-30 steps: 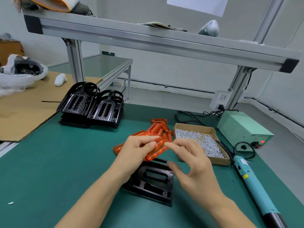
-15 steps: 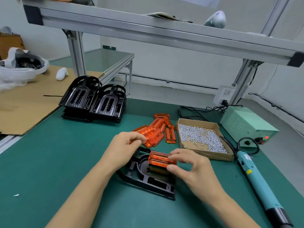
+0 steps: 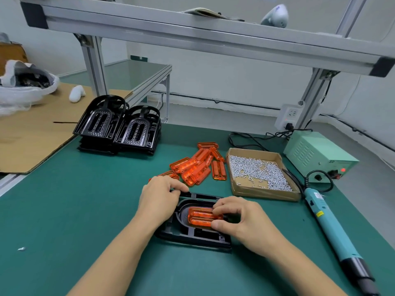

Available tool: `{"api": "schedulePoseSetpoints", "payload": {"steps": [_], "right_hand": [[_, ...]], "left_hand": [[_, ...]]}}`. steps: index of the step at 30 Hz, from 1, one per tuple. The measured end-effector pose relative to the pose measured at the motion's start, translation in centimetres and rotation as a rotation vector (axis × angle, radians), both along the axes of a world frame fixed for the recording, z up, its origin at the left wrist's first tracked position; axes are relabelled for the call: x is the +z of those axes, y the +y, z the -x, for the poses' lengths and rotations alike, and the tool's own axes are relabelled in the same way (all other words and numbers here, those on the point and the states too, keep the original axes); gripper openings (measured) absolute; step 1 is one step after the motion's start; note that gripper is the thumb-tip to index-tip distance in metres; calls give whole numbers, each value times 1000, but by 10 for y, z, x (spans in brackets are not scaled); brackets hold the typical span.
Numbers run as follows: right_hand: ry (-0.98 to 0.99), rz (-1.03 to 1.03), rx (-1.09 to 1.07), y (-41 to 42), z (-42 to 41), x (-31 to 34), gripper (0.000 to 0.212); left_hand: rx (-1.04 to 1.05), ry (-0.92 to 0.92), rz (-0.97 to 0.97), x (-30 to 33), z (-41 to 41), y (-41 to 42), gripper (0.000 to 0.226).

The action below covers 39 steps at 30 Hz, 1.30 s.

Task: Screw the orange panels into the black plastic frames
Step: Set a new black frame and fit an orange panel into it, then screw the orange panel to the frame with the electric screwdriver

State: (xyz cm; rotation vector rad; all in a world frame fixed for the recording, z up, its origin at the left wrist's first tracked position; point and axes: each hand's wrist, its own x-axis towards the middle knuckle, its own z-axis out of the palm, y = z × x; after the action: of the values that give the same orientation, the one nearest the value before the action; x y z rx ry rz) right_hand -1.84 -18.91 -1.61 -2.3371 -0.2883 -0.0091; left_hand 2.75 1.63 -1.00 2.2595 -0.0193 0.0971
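A black plastic frame (image 3: pixel 192 236) lies flat on the green mat in front of me. An orange panel (image 3: pixel 199 216) sits in the frame's oval opening. My right hand (image 3: pixel 239 221) pinches the panel's right end between thumb and fingers. My left hand (image 3: pixel 160 197) rests on the frame's far left corner, fingers curled over its edge. A pile of several loose orange panels (image 3: pixel 196 165) lies just beyond the frame. A cardboard box of silver screws (image 3: pixel 260 171) stands to the right of the pile. The blue electric screwdriver (image 3: pixel 329 229) lies on the mat at the right.
Two stacks of black frames (image 3: pixel 119 129) stand at the back left. A green power supply (image 3: pixel 318 157) with cables sits at the back right. Cardboard sheet (image 3: pixel 25 133) covers the left table. An aluminium shelf beam (image 3: pixel 192 35) runs overhead.
My right hand has lowered the orange panel down into the frame's opening. My left hand has shifted onto the frame's far left corner.
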Motion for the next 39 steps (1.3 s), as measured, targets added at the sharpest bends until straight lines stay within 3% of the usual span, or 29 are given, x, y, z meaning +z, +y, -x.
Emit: {"api": "schedulePoseSetpoints", "payload": {"steps": [4,9,21,24,29,31,35,39], "right_hand": [[-45,60,-38,-4,1,-1,15],[-48,89,-37,-2,3,-2,16],[-70,128,-35,-10,4,5,22],[-145,136,-130,-28,10,10,24],[-273,319,-517,-82,22,23,32],[-192,437,-664,-105,28,27,40],[157,685,-800,-136,35,24,65],[323,650,-797,-146,35,19,71]], "left_hand": [[15,-26,-30,1,3,-3,42],[-34,-49,-96,2,6,-2,21],[-30,-126,-303,-5,3,-13,28],[-25,-150,-320,-3,1,-15,18],[-48,-232,-331,8,-6,-24,9],[-96,-249,-323,11,-7,-32,5],[-203,-293,-326,16,-14,-55,11],[-312,-296,-302,25,-32,-86,16]]}}
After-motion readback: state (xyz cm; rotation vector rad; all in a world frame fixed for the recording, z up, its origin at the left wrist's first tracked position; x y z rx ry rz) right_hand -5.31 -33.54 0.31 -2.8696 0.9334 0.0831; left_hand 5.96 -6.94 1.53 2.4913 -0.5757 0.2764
